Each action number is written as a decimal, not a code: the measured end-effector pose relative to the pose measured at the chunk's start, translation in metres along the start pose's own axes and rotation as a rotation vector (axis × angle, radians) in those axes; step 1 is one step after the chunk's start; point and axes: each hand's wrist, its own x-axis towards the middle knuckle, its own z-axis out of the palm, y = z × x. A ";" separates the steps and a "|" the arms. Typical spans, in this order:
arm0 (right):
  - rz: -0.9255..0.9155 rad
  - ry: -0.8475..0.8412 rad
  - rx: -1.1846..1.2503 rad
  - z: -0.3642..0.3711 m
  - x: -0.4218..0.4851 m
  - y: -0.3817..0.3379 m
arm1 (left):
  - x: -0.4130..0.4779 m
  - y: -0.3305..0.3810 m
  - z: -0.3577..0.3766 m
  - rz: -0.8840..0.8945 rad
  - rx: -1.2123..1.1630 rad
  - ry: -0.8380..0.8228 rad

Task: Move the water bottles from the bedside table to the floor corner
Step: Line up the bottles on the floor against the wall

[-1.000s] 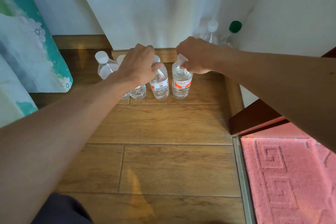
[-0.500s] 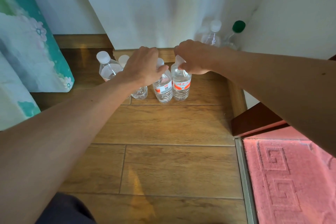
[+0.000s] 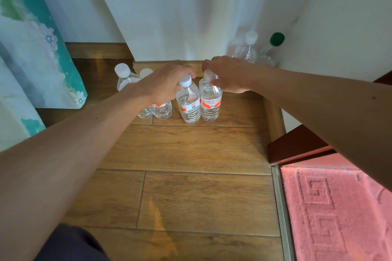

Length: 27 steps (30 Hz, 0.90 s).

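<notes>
A row of clear plastic water bottles stands on the wooden floor by the far wall. The right hand pinches the rightmost bottle at its cap. The left hand curls over its neighbours, its hold hidden.

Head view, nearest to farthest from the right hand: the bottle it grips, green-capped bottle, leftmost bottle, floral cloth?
1. Gripped bottle, cap held by the right hand.
2. Green-capped bottle, corner behind.
3. Leftmost bottle, row's far end.
4. Floral cloth, far left.
</notes>
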 end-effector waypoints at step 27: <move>0.032 0.144 0.066 -0.014 0.007 0.029 | 0.064 0.003 0.001 -0.113 0.007 0.177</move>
